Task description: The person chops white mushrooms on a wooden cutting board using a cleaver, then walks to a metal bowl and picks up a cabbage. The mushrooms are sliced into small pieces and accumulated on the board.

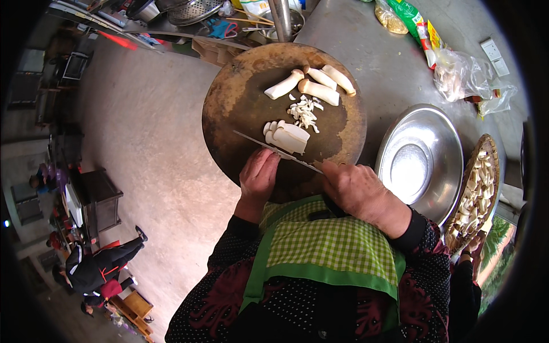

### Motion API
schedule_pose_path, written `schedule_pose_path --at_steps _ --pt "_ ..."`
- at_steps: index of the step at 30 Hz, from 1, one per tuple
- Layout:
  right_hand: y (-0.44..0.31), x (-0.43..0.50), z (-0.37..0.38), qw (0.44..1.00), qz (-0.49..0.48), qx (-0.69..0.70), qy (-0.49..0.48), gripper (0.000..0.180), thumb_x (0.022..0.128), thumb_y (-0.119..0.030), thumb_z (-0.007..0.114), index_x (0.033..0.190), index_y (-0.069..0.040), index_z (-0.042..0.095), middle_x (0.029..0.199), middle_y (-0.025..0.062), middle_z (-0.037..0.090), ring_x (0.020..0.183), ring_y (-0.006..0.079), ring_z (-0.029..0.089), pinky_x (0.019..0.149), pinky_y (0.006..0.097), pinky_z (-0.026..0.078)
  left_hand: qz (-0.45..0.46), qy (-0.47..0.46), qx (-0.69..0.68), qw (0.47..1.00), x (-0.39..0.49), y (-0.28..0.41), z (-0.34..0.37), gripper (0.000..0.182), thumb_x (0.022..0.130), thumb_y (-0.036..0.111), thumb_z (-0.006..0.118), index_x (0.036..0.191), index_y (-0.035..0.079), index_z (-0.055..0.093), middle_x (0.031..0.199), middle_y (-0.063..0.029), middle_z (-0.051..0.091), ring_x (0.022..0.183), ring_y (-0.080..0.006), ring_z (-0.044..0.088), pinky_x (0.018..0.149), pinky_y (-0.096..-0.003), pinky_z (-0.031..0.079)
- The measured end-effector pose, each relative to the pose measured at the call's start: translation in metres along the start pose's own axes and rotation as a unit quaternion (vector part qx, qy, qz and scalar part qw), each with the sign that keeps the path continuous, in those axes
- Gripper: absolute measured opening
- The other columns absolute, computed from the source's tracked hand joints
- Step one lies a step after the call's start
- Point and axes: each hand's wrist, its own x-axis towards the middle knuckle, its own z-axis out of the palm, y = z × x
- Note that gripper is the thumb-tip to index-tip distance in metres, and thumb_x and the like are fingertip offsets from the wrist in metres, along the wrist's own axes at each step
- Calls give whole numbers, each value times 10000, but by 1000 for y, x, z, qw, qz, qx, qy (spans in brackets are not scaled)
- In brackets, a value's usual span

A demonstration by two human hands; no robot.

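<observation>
A round wooden chopping board (231, 107) lies before me. My right hand (358, 186) grips the handle end of a knife (279, 151), its blade slanting across the board's near part with its edge hard to see. The fingertips of my left hand (259, 171) are bunched against the near side of the blade, on a pale mushroom piece mostly hidden by them. Just beyond the blade lie overlapping mushroom slices (288, 136). Past them is a small heap of chopped white bits (303, 112), then several king oyster mushroom pieces (319, 91) near the board's far edge.
Right of the board stands a shiny metal basin (418, 158), beside a woven basket (493, 160) of cut mushrooms. Another person's hand (472, 244) is near that basket. Plastic bags (459, 75) lie at the upper right, a metal bowl (296, 21) behind the board. Other people are at far left.
</observation>
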Motion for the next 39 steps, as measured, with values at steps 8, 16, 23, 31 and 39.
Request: schedule_pose_path --at_steps 8,16,23,31,39 --pt "4 3 7 1000 5 29 -10 70 928 -118 519 930 -53 546 689 192 641 684 386 668 612 480 543 -11 -12 3 1000 -1 0 0 157 763 -34 760 906 6 709 983 -106 683 880 -296 679 776 -376 583" --pt "10 8 12 998 20 31 -54 154 893 -118 592 1027 -55 552 743 191 649 732 402 665 641 485 548 -4 -1 1 1000 0 -1 1 138 765 -29 764 888 8 714 978 -106 692 885 -294 685 789 -375 584" --pt "15 21 37 999 11 -10 -40 79 918 -131 521 926 -59 552 748 182 670 723 380 689 642 469 567 -5 -3 9 1000 -3 -2 0 137 764 -14 775 888 14 724 972 -99 704 891 -292 690 801 -375 584" --pt "25 17 52 1000 -12 -2 17 58 898 -122 555 905 -68 535 677 180 629 650 389 653 579 490 531 -3 -10 3 1000 -3 0 -2 131 754 -23 758 874 11 716 933 -109 689 854 -299 676 786 -378 568" --pt "28 4 54 998 -27 12 48 99 882 -155 590 914 -71 550 733 154 664 696 358 680 613 463 556 -14 -19 5 1000 -11 -4 -3 104 762 24 760 850 44 707 939 -103 677 880 -303 659 807 -401 556"
